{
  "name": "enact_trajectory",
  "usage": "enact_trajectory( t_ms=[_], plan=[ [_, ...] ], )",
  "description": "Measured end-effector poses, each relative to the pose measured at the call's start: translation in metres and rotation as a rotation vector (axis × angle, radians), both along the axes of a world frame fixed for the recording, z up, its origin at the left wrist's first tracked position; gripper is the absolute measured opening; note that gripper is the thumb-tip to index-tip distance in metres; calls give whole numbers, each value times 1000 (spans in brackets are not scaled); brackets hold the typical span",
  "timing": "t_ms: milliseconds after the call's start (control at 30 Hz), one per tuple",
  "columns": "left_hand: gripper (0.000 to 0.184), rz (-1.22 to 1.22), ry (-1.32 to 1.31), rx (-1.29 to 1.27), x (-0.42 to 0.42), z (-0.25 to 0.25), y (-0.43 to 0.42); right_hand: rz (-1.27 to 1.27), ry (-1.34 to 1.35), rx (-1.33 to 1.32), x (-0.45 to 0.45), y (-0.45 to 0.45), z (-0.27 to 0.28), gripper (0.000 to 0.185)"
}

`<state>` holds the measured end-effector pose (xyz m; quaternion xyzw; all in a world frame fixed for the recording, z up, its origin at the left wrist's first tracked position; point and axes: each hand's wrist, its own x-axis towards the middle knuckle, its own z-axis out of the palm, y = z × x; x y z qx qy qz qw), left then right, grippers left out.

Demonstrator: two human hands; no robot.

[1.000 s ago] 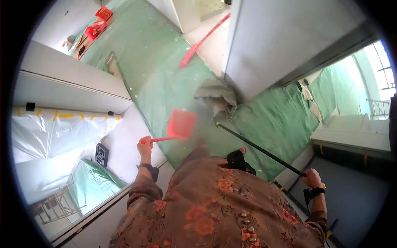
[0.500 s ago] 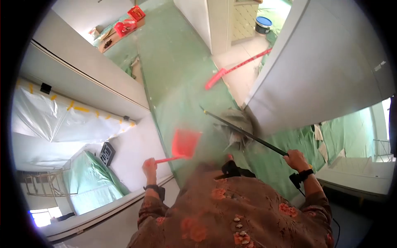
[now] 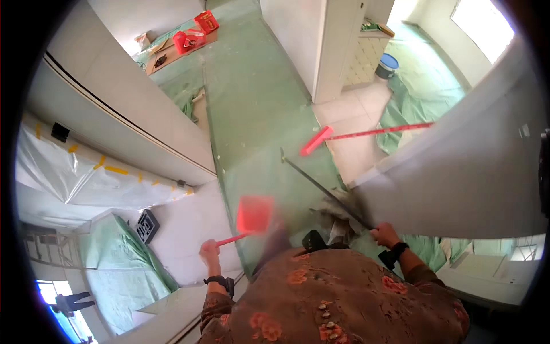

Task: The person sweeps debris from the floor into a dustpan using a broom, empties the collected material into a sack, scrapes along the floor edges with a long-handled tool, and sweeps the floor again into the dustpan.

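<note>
Head view: dustpan (image 3: 254, 214) in left hand (image 3: 210, 251), black pole (image 3: 339, 202) in right hand (image 3: 386, 234).

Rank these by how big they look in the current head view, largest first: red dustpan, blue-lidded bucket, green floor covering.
1. Green floor covering
2. Red dustpan
3. Blue-lidded bucket; it stands farther off, so its true size against the dustpan is unsure.

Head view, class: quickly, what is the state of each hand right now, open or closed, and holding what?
Left hand: closed, holding the red dustpan by its handle.
Right hand: closed, holding the dark pole.
</note>
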<state>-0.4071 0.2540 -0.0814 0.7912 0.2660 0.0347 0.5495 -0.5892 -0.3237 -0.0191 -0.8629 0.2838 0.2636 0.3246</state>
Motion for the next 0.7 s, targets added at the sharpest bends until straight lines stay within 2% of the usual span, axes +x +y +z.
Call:
enact_trajectory(
  t_ms=[33,67,133,267,367,533,700],
  plan=[
    [16,-9,-18,-60,13,-5,1,-177,48,218,16,11,7,30],
    [16,-17,-37,-116,27,-8,2,-169,53,207,29,20,9,30],
    [16,-23,-10,-111,62,-14,2,-342,69,287,55,36,6,23],
    [16,-136,26,-115,131,7,-3,-339,10,338,102,55,16,21],
    [17,-206,-24,-76,170,2,-5,-417,-58,373,143,57,39,21],
    [17,-254,-22,-54,224,-22,-10,-385,-107,317,186,51,36,21],
    [15,-250,-67,-94,287,-18,-26,-414,-67,340,245,49,21,17]
  ],
)
